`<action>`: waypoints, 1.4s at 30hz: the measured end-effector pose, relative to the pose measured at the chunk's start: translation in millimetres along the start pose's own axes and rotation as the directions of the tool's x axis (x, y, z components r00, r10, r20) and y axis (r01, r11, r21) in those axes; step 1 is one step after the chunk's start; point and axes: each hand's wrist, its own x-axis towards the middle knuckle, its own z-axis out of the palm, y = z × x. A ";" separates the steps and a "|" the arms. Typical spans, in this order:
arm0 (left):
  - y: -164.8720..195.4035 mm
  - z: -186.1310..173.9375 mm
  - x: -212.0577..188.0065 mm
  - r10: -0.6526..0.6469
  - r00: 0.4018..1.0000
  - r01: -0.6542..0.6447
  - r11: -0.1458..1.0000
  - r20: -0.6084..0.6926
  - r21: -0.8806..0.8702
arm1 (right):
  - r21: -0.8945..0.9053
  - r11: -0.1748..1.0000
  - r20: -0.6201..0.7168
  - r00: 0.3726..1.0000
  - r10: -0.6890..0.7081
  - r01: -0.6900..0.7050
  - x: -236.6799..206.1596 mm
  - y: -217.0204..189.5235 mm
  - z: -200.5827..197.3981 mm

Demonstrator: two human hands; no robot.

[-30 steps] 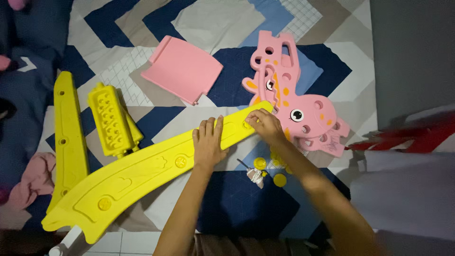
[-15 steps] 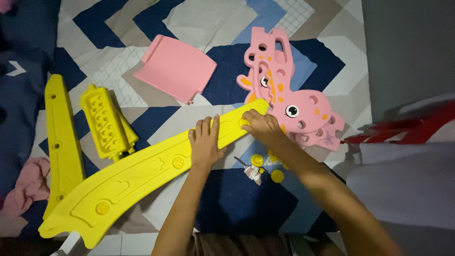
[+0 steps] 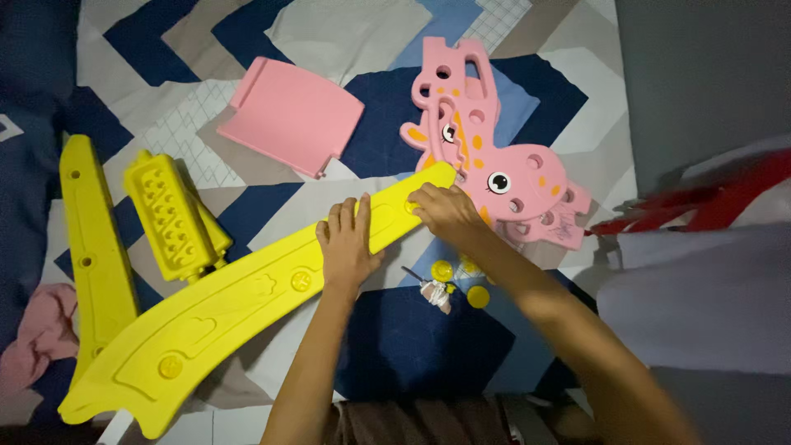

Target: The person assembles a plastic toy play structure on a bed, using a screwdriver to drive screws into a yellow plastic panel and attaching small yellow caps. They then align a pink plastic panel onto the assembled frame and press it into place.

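The left hand [image 3: 348,247] lies open, flat on the long yellow panel [image 3: 247,305] across the patterned mat [image 3: 395,346]; the right hand [image 3: 445,210] presses curled fingers on its upper end, beside the pink animal pieces [image 3: 511,177]

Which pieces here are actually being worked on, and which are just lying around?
In hand:
- long curved yellow panel, under the left hand and right hand
- pink animal-shaped panels, touching its far end

Lying about:
- pink flat panel
- yellow ribbed block
- narrow yellow strip
- small yellow caps
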 end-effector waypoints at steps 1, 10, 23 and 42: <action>-0.1 -0.7 -0.3 0.001 1.000 -0.001 1.000 -0.004 0.002 | 0.034 0.997 0.031 0.997 0.072 -0.073 0.9 -1.0 3.7; -1.3 -1.8 -0.1 0.017 0.999 -0.017 1.000 -0.027 -0.001 | -0.022 0.967 0.069 0.964 0.256 -0.255 18.5 -15.1 -1.7; -1.6 4.5 -0.2 0.016 1.000 -0.016 1.000 -0.014 0.014 | 0.000 0.965 -0.119 0.958 0.261 -0.263 3.0 -31.5 -10.0; 2.9 1.3 -4.0 0.009 1.000 -0.009 1.000 -0.004 -0.019 | 0.112 0.988 -0.220 0.967 0.132 -0.110 -3.1 -23.6 -10.6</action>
